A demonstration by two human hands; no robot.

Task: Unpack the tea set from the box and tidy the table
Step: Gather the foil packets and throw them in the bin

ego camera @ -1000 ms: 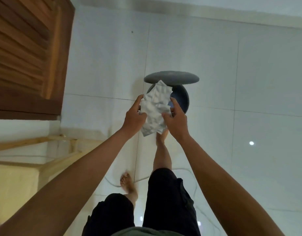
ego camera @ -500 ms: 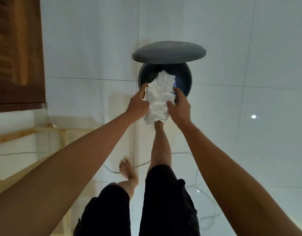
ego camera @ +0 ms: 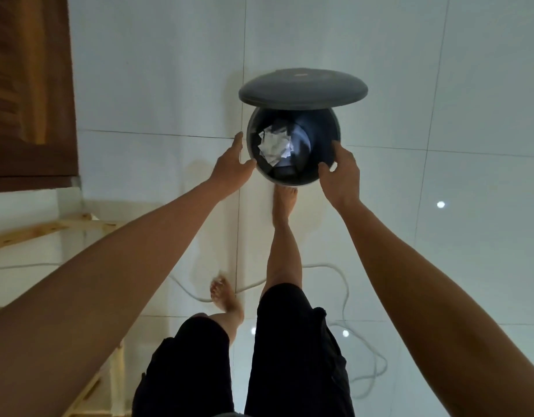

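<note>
A grey round pedal bin point(ego camera: 289, 179) stands on the white tiled floor with its lid point(ego camera: 303, 88) raised. Crumpled white packing paper point(ego camera: 273, 144) lies inside the bin. My left hand point(ego camera: 232, 165) hovers at the bin's left rim with relaxed fingers, holding nothing. My right hand point(ego camera: 341, 173) hovers at the right rim, fingers loose and holding nothing. My right foot point(ego camera: 285, 200) sits at the bin's base, by the pedal. No tea set or box is in view.
A brown wooden door or cabinet point(ego camera: 27, 85) fills the upper left. A light wooden frame point(ego camera: 49, 228) runs along the left. A white cable point(ego camera: 347, 296) loops over the floor behind my legs. My left foot point(ego camera: 226, 299) is on the tiles.
Both hands let go of the white paper, which dropped into the bin. The hands have moved apart to the bin's two sides.
</note>
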